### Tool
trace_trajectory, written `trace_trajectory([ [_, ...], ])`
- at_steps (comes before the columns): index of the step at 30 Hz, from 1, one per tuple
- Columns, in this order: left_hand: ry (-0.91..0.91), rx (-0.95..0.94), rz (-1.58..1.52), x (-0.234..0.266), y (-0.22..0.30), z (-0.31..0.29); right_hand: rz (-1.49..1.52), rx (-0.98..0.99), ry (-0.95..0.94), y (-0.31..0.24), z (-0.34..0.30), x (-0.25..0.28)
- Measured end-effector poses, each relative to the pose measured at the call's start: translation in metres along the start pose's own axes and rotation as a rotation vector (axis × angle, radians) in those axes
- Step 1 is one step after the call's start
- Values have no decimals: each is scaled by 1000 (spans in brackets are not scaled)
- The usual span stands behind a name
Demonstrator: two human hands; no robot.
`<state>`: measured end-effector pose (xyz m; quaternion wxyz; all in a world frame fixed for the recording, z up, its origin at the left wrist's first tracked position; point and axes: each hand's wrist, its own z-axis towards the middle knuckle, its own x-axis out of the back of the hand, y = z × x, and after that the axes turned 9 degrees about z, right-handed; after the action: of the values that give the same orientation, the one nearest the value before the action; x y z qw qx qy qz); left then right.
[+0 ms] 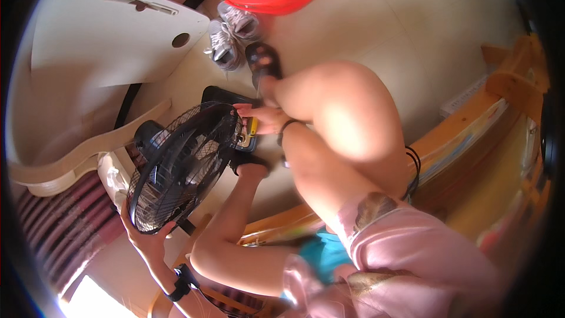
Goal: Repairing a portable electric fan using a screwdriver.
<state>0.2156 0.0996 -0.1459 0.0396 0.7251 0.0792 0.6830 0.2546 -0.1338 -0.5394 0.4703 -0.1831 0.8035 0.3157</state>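
Note:
A black electric fan [185, 168] with a round wire guard leans tilted between my legs. My left hand [147, 240] grips the guard's lower rim, thumb and fingers on either side; a black band is on that wrist. Beyond my bent knee, my right hand [271, 119] is at the guard's opposite edge, its fingers curled by a small yellow object [253, 125] that looks like a tool handle. The exact kind of that object is too small to tell. The fan's dark base [226, 95] shows behind the guard on the floor.
A red basin [276, 6] and a pair of grey sneakers [225, 44] are on the floor ahead. A white board [112, 35] stands at left above a curved wooden piece [76, 168]. A wooden bed frame [453, 121] runs along the right.

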Motion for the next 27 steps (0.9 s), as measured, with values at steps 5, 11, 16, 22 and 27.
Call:
trace_trajectory([
  [5, -39, -21, 53, 1, 1, 5, 113, 115, 33, 16, 4, 16],
  [11, -20, -5, 108, 4, 0, 2, 167, 54, 48, 56, 4, 27],
  [16, -5, 2, 130, 1, 0, 2, 150, 3, 64, 52, 12, 37],
  [22, -15, 32, 134, 6, -3, 3, 141, -61, 76, 49, 23, 38],
  [27, -10, 32, 134, 5, -9, 6, 126, -83, 100, 40, 27, 39],
])
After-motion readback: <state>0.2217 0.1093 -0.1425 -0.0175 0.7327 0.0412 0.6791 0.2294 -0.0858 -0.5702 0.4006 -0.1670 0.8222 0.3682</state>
